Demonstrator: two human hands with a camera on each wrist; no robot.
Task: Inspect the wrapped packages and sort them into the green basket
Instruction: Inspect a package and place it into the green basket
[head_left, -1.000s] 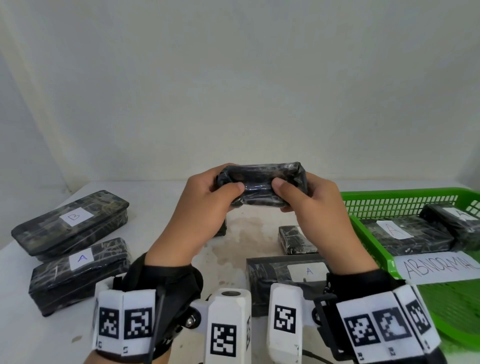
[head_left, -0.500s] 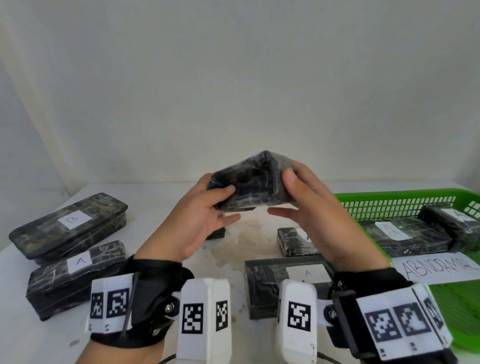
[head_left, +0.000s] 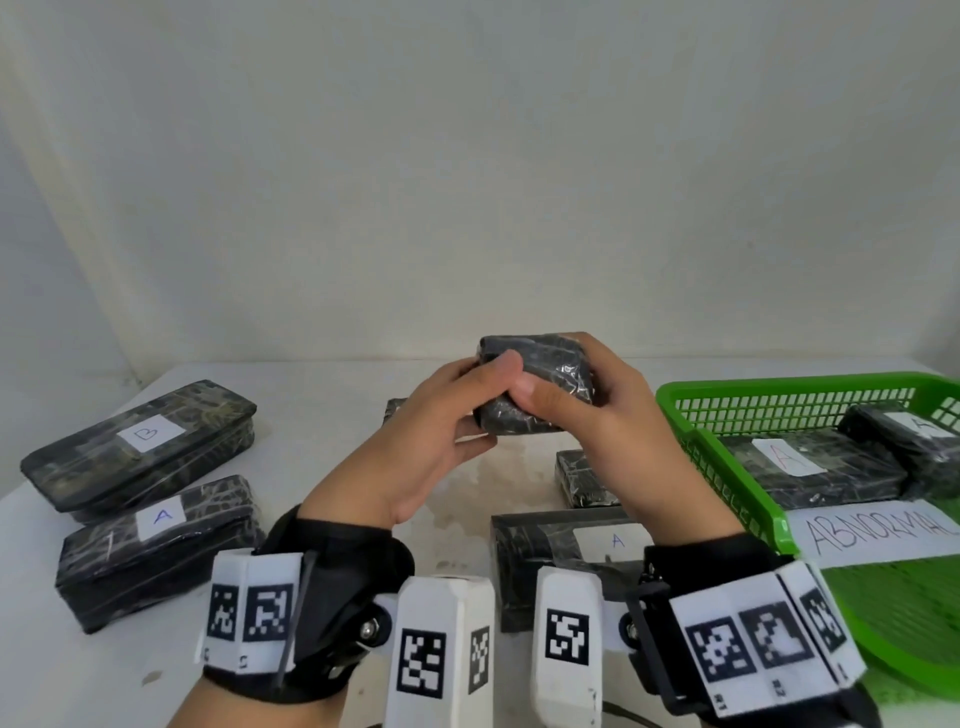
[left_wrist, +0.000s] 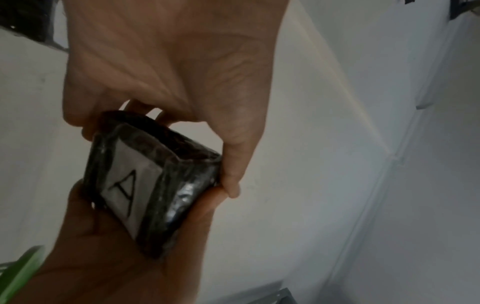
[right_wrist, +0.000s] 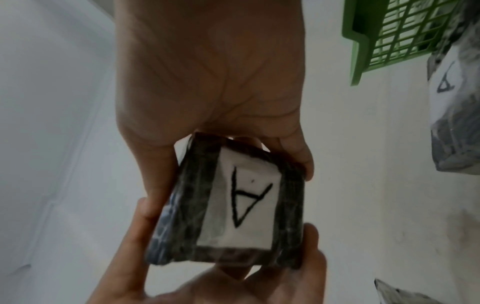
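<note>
Both hands, the left hand (head_left: 436, 431) and the right hand (head_left: 597, 426), pinch a small black wrapped package (head_left: 540, 387) marked "A" above the tabletop (head_left: 322, 395), evidently mid-inspection, so next it likely needs carrying rightward into the green basket (head_left: 727, 395).

Black wrist straps (head_left: 332, 566) carry white camera housings (head_left: 441, 644) (printed with black square markers).

Eight wrapped packages (head_left: 535, 384) in all (one held up, five lying on the desk (head_left: 322, 395), two in the basket), one green basket (head_left: 779, 387), one paper sign (head_left: 878, 532), two hands.
</note>
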